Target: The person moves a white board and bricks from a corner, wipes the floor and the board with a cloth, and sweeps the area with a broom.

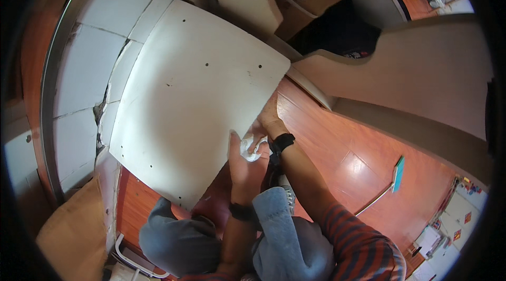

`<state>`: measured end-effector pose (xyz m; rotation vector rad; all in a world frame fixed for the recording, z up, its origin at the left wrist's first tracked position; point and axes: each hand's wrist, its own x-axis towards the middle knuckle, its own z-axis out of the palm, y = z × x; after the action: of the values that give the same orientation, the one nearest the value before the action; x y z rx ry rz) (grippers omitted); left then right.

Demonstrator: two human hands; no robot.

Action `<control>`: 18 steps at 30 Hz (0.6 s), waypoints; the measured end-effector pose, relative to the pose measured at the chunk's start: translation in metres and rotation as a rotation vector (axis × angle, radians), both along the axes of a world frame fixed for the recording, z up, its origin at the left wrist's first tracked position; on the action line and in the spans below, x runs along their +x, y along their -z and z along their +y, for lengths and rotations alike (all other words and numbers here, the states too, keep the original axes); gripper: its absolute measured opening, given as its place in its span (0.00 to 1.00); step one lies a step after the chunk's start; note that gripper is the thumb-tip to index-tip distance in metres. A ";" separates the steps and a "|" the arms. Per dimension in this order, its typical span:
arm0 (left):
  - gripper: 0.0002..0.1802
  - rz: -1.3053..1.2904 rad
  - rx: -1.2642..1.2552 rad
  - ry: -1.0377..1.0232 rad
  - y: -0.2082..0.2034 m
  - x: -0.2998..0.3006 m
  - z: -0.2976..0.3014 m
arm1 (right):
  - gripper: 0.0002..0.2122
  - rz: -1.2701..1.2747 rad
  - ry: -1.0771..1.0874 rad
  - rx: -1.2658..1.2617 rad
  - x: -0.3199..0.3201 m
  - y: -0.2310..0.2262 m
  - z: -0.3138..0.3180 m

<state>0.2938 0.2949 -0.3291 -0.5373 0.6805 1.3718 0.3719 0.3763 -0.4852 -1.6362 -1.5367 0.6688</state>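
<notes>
A large white board (179, 86) with small dark holes and a rough right edge lies in front of me. My left hand (246, 167) is closed around a crumpled white tissue (252, 149) at that edge, its thumb stretched along the board's surface. Farther up the same edge, my right hand (270, 116) holds the board from the side and below. Its fingertips are hidden behind the board. Both wrists wear black bands.
White wall tiles (87, 80) with cracked, dark joints run along the left. Pale cabinet panels (411, 67) with curved cut-outs stand at the far side and right. A turquoise broom (399, 174) lies on the reddish wood floor (337, 175). Brown cardboard (74, 233) is at the lower left.
</notes>
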 end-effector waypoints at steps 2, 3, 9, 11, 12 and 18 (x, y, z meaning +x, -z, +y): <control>0.14 -0.017 0.056 0.031 0.002 0.000 0.000 | 0.44 0.081 0.034 0.087 0.000 -0.001 0.001; 0.14 -0.082 0.046 0.002 0.003 0.009 0.000 | 0.45 0.107 0.006 -0.055 0.020 0.029 0.000; 0.14 -0.133 0.076 -0.039 0.005 0.000 -0.002 | 0.46 0.119 0.025 0.065 0.005 -0.001 0.003; 0.14 -0.158 0.068 -0.037 0.006 0.001 -0.004 | 0.45 0.148 0.026 0.005 0.008 -0.004 0.003; 0.14 -0.176 0.064 -0.051 0.005 0.002 -0.003 | 0.45 0.145 0.034 0.006 0.009 -0.002 0.003; 0.15 -0.174 0.054 -0.061 0.000 0.002 -0.003 | 0.44 0.161 0.060 -0.012 0.007 -0.006 -0.001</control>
<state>0.2958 0.2923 -0.3291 -0.6306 0.4879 1.3782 0.3789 0.3750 -0.4788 -1.5901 -1.3654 0.7589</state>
